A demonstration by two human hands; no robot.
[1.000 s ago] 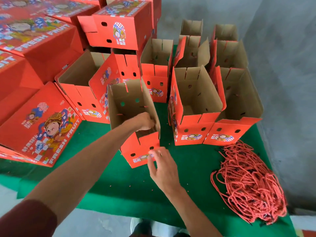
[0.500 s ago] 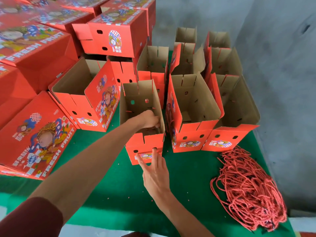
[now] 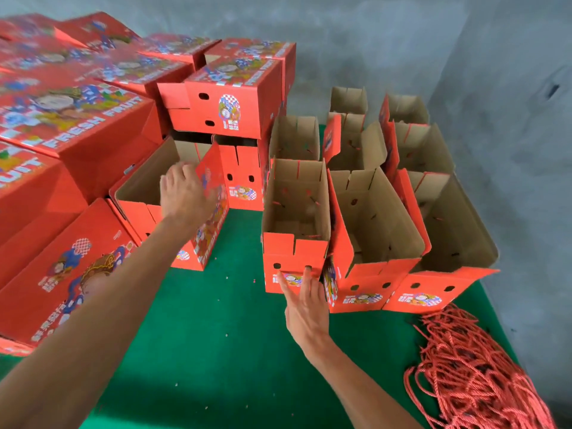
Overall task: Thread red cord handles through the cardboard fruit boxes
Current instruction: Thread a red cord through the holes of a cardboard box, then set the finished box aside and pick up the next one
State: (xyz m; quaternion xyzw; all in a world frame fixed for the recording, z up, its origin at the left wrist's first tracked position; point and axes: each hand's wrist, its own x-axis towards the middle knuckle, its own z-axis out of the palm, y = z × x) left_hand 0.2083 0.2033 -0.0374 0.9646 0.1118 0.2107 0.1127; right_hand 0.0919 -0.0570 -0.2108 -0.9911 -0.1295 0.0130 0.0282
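The right hand (image 3: 305, 305) lies against the red front panel of the nearest open fruit box (image 3: 295, 224), fingers straight and spread, two fingertips touching the panel just below its two punched holes; it grips nothing. The left hand (image 3: 184, 193) reaches over the rim of another open box (image 3: 148, 181) further left — its fingers are blurred, loosely bent over the raised printed flap, and whether they actually pinch it I cannot tell. The red cord handles (image 3: 483, 373) lie in a tangled heap on the green cloth (image 3: 216, 351) at the near right corner, well apart from both hands. Crowding the right side are more open boxes (image 3: 380, 218) standing flap to flap in rows, touching the one under the right hand; to the left, closed boxes printed FRESH FRUIT (image 3: 74, 119) are stacked high, one (image 3: 226, 106) perched above the open ones — they hem in the left arm's side. A grey concrete wall (image 3: 433, 41) stands behind.
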